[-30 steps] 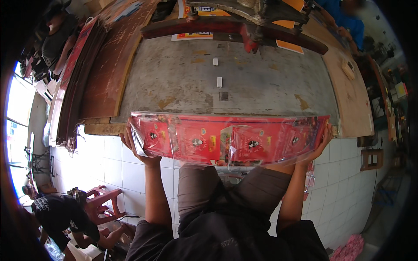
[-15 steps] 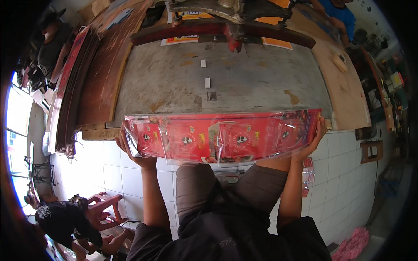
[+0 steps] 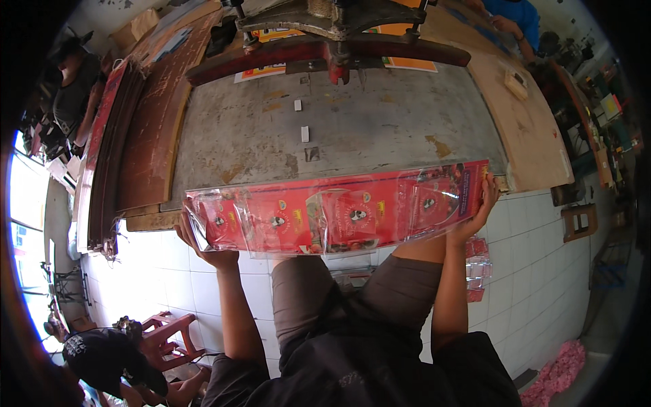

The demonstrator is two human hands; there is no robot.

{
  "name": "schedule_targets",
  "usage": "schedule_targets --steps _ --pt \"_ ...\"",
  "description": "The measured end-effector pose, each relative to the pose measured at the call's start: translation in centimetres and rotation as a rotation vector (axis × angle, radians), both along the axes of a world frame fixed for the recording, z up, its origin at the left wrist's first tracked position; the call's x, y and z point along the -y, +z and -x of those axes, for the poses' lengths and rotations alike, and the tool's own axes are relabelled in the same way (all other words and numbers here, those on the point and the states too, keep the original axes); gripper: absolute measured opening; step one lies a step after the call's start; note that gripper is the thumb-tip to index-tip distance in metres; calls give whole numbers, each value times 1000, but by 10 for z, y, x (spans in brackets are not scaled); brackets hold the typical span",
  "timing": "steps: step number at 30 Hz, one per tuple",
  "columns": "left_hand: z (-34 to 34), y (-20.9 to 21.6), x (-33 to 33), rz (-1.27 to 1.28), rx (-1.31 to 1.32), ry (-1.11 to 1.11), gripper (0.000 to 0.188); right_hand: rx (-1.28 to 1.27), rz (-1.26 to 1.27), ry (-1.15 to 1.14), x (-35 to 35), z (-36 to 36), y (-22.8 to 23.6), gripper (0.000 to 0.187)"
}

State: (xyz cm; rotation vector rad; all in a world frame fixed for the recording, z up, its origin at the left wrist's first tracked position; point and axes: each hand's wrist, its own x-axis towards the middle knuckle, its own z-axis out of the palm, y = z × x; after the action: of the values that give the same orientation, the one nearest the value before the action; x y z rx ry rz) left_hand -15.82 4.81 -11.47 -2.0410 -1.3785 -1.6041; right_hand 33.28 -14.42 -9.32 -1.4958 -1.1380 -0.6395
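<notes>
Red plastic sheeting [image 3: 339, 217] stretched along the near edge of the tabletop [image 3: 230, 139]. Steadying it seemed the step in hand; shifting it would call for both hands together. Leftmost, the left hand's [image 3: 213, 258] bent fingers gripped its silvery end; mid-length it looked glossy, creased, repeatedly printed; rightmost, the right hand's [image 3: 477, 220] fingers gripped a purple-edged end.

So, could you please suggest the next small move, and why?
Perhaps ease the red printed plastic forward over the grey tabletop: the left hand and right hand hold its ends, and its far edge appears along the tabletop's near edge.
</notes>
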Motion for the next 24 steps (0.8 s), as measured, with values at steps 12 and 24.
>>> schedule_targets --steps 12,24 --pt "-3 -1 2 13 83 -8 84 29 51 -50 2 -3 -2 75" --pt "0 18 10 -5 -100 58 86 16 55 -51 -1 9 11 73"
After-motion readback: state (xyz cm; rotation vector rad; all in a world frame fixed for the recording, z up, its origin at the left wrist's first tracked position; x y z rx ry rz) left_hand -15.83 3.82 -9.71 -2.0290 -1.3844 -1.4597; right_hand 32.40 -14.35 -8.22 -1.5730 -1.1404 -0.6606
